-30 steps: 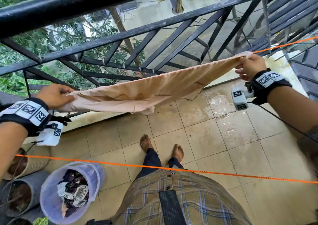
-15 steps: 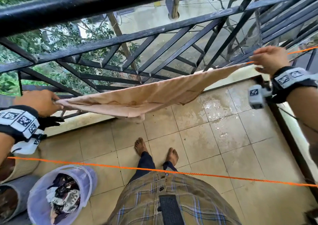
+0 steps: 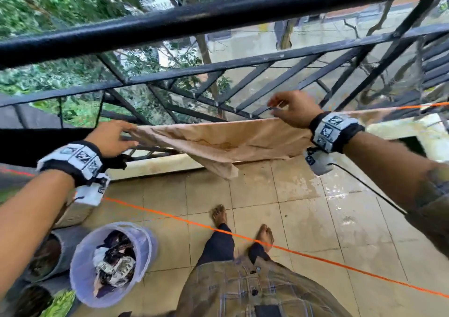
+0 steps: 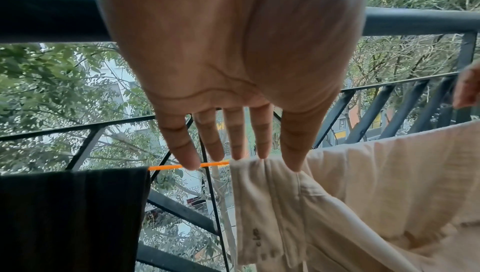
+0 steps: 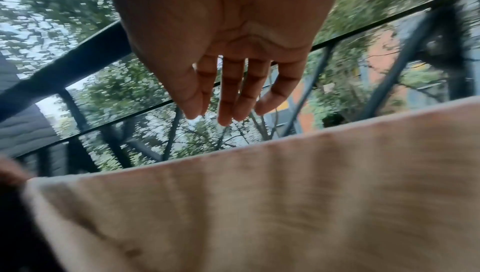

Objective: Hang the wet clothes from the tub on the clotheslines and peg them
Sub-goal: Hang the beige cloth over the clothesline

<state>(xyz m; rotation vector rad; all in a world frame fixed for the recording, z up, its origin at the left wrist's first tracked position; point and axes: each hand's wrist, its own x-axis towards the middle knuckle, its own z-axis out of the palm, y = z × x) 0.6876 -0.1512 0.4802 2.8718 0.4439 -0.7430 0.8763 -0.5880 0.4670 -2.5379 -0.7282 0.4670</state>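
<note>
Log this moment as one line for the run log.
step: draping | beige cloth: over orange line, unpegged | left hand: fingertips on cloth end | right hand: open above cloth | tub: clothes remain

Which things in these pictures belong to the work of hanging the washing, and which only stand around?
Belong to the job:
beige cloth, draped on the far orange clothesline
near orange clothesline
lilac tub with more clothes
black garment, already hung
left hand, right hand

Just standing about:
black railing
grey pots beside the tub

Black railing, wet tiled floor, trees beyond.
</note>
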